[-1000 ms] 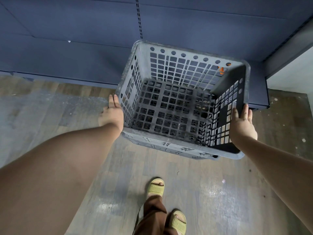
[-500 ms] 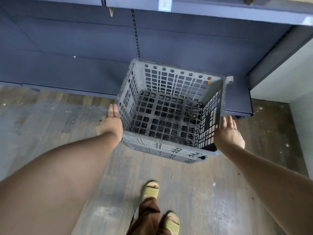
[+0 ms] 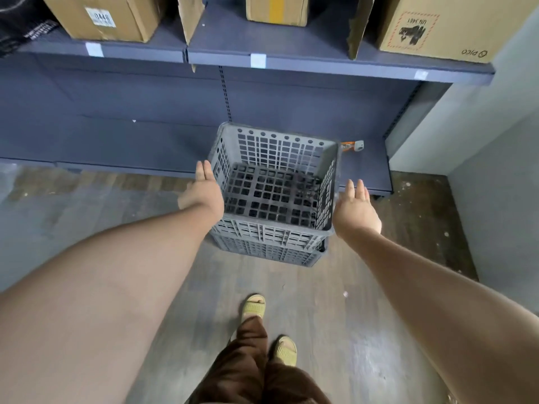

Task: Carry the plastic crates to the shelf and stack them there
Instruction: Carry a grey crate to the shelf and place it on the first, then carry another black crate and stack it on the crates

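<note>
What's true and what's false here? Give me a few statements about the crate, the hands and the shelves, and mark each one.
1. The grey crate has nothing inside it. True.
2. The left hand and the right hand have their fingers curled tightly over the crate's rim. False: both hands are open with straight fingers, one at each side of the crate.
3. Cardboard boxes stand on the upper shelf. True.
4. The person is barefoot. False: the person wears yellowish sandals.
5. The crate sits among the boxes on the upper shelf. False: it is low down, well below that shelf.
</note>
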